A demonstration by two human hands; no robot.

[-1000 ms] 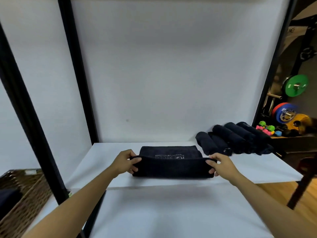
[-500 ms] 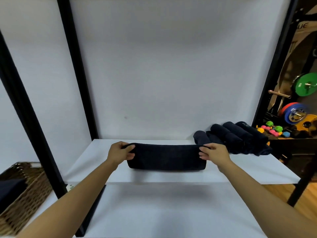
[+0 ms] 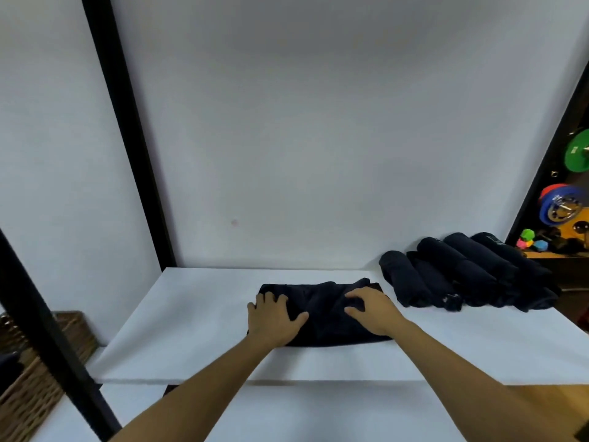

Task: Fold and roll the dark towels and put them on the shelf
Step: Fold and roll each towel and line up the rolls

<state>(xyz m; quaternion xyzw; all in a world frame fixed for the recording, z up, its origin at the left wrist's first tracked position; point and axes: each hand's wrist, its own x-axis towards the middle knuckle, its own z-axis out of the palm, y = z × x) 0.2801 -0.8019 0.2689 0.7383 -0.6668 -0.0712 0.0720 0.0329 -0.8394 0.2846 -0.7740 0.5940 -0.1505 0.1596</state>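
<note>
While both hands (image 3: 322, 314) press on it, dark towel's (image 3: 322, 309) mid stays visible.

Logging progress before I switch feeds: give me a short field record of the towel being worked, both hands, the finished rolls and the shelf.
towel in work: dark towel, bunched, lying on the white shelf
left hand: fingers spread, pressing on the towel's left end
right hand: fingers bent, pressing on the towel's right part
finished rolls: rolled dark towels, side by side at the shelf's right rear
basket: wicker basket, lower left, beside the shelf
</note>
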